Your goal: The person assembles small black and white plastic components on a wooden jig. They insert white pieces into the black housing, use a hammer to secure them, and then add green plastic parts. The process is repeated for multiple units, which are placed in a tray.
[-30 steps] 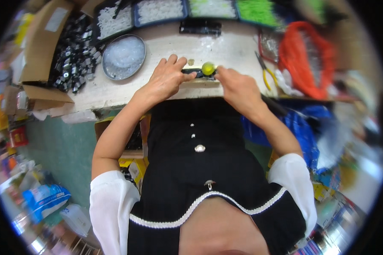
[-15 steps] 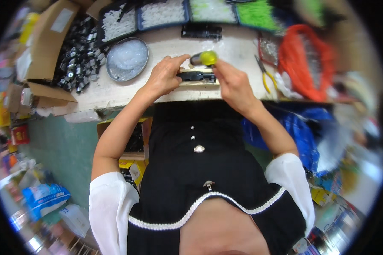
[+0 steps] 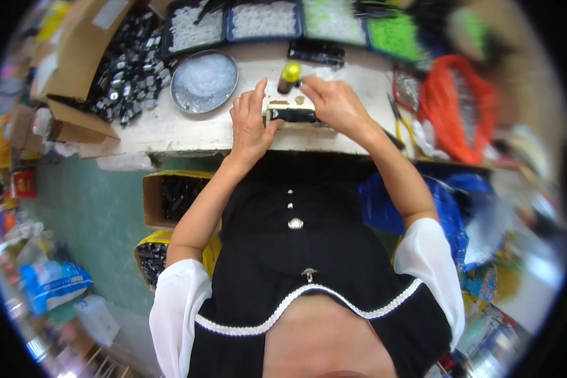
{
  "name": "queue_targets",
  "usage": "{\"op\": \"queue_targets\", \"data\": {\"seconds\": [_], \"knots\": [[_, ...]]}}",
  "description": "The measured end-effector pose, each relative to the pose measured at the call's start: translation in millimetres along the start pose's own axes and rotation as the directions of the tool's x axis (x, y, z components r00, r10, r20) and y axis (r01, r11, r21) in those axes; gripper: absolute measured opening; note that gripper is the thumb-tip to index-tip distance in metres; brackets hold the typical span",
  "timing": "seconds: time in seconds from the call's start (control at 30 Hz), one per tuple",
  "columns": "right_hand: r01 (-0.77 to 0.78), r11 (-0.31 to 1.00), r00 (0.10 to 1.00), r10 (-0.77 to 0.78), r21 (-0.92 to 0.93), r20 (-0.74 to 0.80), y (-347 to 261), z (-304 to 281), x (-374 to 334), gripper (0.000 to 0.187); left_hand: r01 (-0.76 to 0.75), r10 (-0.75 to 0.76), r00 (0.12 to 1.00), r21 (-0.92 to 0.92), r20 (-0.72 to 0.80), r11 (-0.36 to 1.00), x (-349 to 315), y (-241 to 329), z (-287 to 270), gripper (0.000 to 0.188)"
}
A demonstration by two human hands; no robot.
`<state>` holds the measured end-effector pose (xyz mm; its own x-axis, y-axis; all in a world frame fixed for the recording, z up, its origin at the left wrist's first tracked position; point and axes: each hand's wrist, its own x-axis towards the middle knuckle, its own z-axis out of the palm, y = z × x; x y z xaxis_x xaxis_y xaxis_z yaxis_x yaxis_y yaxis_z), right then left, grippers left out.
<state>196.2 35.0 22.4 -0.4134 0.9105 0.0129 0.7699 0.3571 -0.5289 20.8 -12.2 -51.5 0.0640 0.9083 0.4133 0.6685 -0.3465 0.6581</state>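
Observation:
A black rectangular part [image 3: 293, 116] lies in a pale holder [image 3: 272, 108] near the table's front edge. My left hand [image 3: 251, 125] is at the holder's left end, fingers stretched out and apart, thumb at the black part. Over the holder's right end reaches my right hand [image 3: 341, 107], slightly blurred; its fingers stretch toward a short tool with a yellow end and a dark body [image 3: 289, 78]. Those fingertips are close to the tool but look apart from it. A small dark spot at them is too blurred to name.
A round metal dish [image 3: 205, 82] of clear pieces stands left, beside a heap of black and silver parts [image 3: 129, 72]. Trays of white [image 3: 264, 20] and green pieces [image 3: 394, 36] line the back. Yellow-handled pliers [image 3: 404, 129] and a red bag [image 3: 457, 107] lie right.
The yellow-ended tool has left my right hand and is now behind the holder, slightly left. My left fingers have spread and point upward. The whole view has shifted a little.

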Motion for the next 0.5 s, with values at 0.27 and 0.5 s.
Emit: {"op": "queue_targets", "data": {"seconds": [0.27, 0.5], "knots": [[0.073, 0.997, 0.997, -0.073, 0.016, 0.008, -9.2, 3.6, 4.0, 0.019, 0.057, -0.059, 0.997, -0.065, -0.041, 0.996, -21.4, -3.5, -17.1, 0.082], [0.098, 0.989, 0.995, -0.096, -0.109, 0.022, 2.3, 19.8, -24.9, 0.02, 0.072, -0.066, 0.997, -0.14, 0.048, 0.988, -13.0, 2.0, -15.4, 0.078]]}}
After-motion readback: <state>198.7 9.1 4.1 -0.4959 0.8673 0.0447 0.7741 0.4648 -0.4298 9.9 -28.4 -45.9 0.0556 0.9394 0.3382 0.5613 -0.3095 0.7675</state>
